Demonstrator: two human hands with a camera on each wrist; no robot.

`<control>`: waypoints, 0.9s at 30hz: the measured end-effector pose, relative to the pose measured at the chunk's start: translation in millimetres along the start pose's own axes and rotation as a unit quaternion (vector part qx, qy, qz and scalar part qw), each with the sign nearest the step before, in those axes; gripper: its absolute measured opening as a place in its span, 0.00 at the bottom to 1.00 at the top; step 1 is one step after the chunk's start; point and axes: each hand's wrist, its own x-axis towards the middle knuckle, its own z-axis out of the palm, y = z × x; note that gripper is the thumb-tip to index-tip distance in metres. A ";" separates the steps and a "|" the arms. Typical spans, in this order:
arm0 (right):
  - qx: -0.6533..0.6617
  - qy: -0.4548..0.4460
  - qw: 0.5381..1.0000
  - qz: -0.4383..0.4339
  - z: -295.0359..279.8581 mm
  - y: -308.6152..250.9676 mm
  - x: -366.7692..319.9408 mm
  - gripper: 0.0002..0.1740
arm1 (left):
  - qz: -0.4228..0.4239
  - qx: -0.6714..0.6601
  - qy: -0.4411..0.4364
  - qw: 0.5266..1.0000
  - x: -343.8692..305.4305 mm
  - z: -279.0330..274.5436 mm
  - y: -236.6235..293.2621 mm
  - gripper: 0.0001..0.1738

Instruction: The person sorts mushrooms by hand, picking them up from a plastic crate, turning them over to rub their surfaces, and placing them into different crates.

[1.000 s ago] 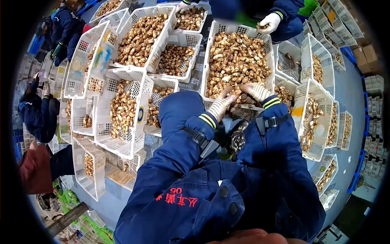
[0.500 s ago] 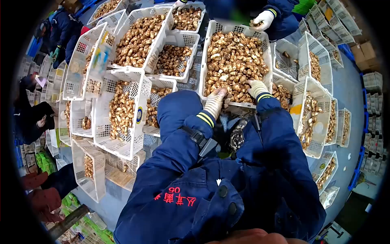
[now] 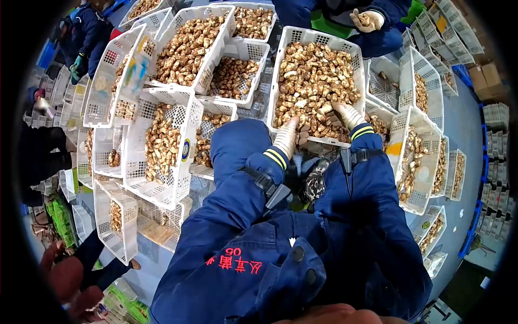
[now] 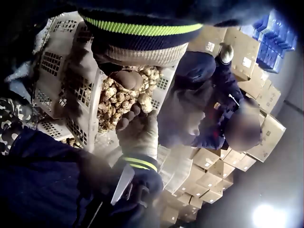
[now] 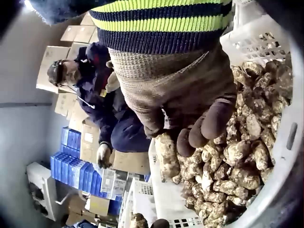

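Observation:
Both hands wear whitish knit gloves with dark fingertips, over the near side of a large white crate heaped with brown-and-cream mushrooms. My right hand is at the near right corner; in the right wrist view it pinches a pale, stubby mushroom between thumb and fingers. At the near left corner is my left hand, its dark fingertips low beside the mushrooms. The left wrist view shows my left hand partly under its cuff; I cannot tell whether it holds a mushroom.
White perforated crates with mushrooms flank me, such as a tilted one at left and another at right. Across the big crate sits a person in dark blue, whose gloved hand holds a mushroom. Cardboard boxes stand farther back.
My hands were close together at the crate's near edge; they have since moved apart, the right one toward the right corner. The person opposite has drawn a gloved hand back and turned it palm up.

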 end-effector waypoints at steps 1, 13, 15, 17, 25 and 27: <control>0.013 0.003 1.000 0.010 6.7 -9.4 -7.7 0.27 | -0.005 -0.008 0.008 1.000 -0.5 1.2 0.6 0.22; -0.033 -0.146 0.982 -0.115 30.0 -37.5 -37.9 0.27 | 0.003 -0.080 -0.057 0.995 -7.9 8.2 8.2 0.20; -0.057 -0.171 0.973 -0.146 43.7 -44.2 -46.8 0.25 | -0.018 -0.104 -0.059 0.993 -14.9 13.5 14.8 0.22; -0.086 -0.181 0.966 -0.162 50.7 -51.2 -54.0 0.24 | 0.000 -0.097 -0.056 0.994 -15.6 14.1 14.8 0.22; -0.458 0.125 0.867 -0.151 27.8 3.1 -4.3 0.18 | 0.080 -0.053 0.020 0.995 -3.2 2.0 9.4 0.22; -0.452 0.089 0.870 -0.175 35.6 8.4 -0.7 0.18 | 0.093 -0.080 0.051 0.991 2.7 -0.7 10.2 0.21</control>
